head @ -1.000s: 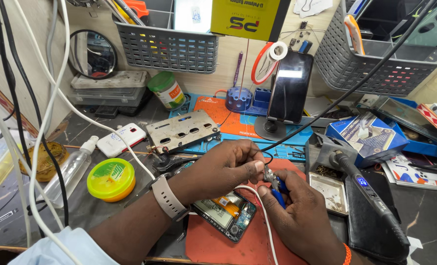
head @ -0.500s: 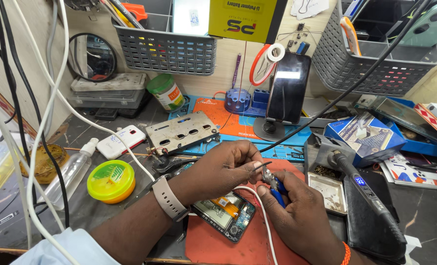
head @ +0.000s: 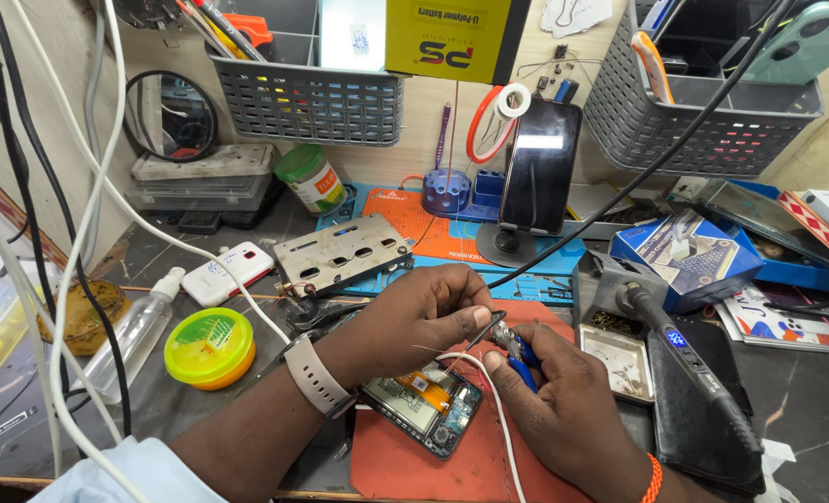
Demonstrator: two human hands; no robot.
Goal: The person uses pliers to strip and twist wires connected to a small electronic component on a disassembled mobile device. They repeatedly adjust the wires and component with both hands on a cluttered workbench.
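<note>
Two hands at work near the front edge of the tabletop, over a red mat (head: 405,461).

Left hand (head: 414,321): fingers closed, thumb and forefinger pinched together on the end of a white cable (head: 498,410). The cable runs from the pinch down towards the front edge, its long axis roughly front to back.

Right hand (head: 563,401): fingers curled shut around a blue-handled tool (head: 524,359), probably small cutters or pliers, though the head is too small to tell for sure. The tool's tip points up and left, meeting the cable end at the left hand's fingertips; both hands touch there, equally near.

Opened phone (head: 424,405): lies on the mat just below the left hand, tilted, circuit side up, to the left of the cable.

Metal plate (head: 340,253): flat, behind the left hand towards the middle of the tabletop.

Yellow-green round tin (head: 208,346): near the left edge, well apart from the hands.

Soldering iron (head: 685,349): on its black stand towards the right edge.

Upright phone (head: 537,168): on a stand at the back edge.
</note>
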